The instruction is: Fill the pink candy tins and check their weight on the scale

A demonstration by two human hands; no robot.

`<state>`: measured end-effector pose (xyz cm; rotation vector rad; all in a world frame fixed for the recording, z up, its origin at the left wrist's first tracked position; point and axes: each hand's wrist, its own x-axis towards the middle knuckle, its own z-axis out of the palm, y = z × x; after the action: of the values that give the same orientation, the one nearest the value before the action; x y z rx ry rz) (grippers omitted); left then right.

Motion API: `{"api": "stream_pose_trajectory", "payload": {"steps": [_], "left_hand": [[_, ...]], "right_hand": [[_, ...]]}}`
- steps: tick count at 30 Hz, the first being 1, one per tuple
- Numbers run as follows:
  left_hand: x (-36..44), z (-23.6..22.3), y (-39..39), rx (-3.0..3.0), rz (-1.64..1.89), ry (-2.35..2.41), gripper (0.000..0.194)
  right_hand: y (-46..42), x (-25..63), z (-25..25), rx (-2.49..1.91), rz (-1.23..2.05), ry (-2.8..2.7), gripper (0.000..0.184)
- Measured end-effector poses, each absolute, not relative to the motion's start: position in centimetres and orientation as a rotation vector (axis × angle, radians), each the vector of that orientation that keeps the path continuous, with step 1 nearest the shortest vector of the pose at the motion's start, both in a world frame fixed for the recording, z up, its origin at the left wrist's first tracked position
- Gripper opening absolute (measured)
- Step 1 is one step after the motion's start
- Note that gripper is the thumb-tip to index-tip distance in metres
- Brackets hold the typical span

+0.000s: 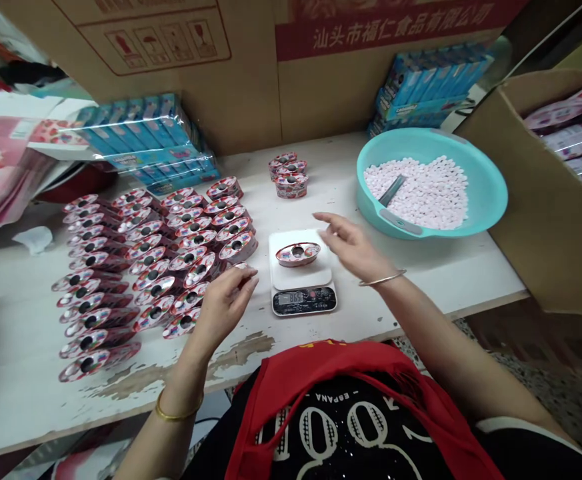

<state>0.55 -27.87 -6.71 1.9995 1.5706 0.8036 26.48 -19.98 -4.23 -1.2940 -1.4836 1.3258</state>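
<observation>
A small white digital scale (pixel 303 288) sits at the table's front with one oval red tin (pixel 298 253) on its pan. My right hand (pixel 351 247) hovers just right of the tin, fingers spread, holding nothing. My left hand (pixel 227 300) is left of the scale, its fingers pinched near the closest tins; what it holds is too small to make out. Rows of the same oval tins (pixel 151 263) lean on one another across the left of the table.
A teal basin (pixel 485 200) of small pale candies with a scoop stands at the right. A short stack of tins (pixel 289 177) is behind the scale. Blue shrink-wrapped boxes (pixel 151 137) and an open carton (pixel 561 200) flank the table; cardboard walls stand behind.
</observation>
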Motion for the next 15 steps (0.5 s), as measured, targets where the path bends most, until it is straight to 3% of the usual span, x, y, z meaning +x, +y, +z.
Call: {"api": "stream_pose_trajectory", "payload": {"steps": [4,15], "left_hand": [[0.4,-7.3,-28.1,1.953,0.812,1.577,0.02],[2.7,-5.5,-25.0,2.193,0.786,1.509,0.019]], "right_hand": [[-20.8,30.6,-4.6,-1.221,1.71,-0.914,0.034],[-25.2,33.6,-10.9,-1.302,1.778,-0.448,0.043]]}}
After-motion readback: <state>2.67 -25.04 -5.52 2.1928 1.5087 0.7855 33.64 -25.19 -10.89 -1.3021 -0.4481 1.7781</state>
